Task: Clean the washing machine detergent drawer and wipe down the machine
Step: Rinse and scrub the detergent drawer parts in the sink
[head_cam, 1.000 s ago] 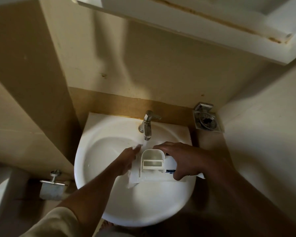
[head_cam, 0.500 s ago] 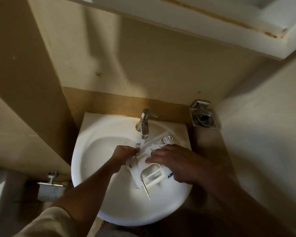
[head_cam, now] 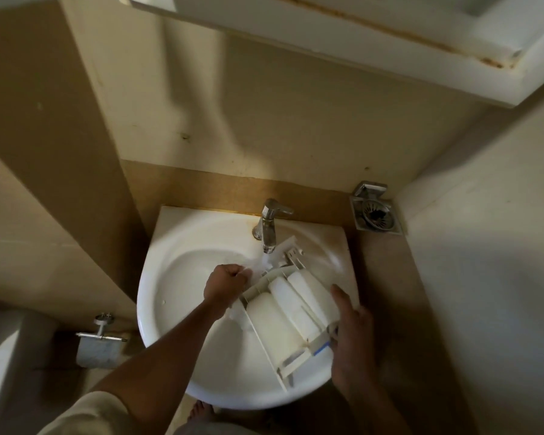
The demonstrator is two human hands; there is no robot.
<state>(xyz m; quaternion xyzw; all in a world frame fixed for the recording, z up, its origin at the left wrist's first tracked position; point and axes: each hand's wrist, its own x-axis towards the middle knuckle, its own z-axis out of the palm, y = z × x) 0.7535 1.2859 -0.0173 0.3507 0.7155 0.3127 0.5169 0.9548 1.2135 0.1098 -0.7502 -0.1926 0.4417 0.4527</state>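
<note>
Two hands carry the drawer (head_cam: pixel 283 309) over the sink (head_cam: pixel 176 277). Left hand (head_cam: pixel 225 282), a tight fist, seems to grip the rim at the far corner, right beside the water (head_cam: pixel 266 260). Right hand (head_cam: pixel 352 334) clasps the front end, thumb along the side. Drawer slants, far end under the tap (head_cam: pixel 269 226), likely so the stream runs its length and drains off. Rinse under way, I judge; wipe-down yet to come.

The drawer (head_cam: pixel 289 312) fills the right half of the sink (head_cam: pixel 170 309), under the tap (head_cam: pixel 269 227). The left hand (head_cam: pixel 225 282) blocks the centre; the left half is open.
</note>
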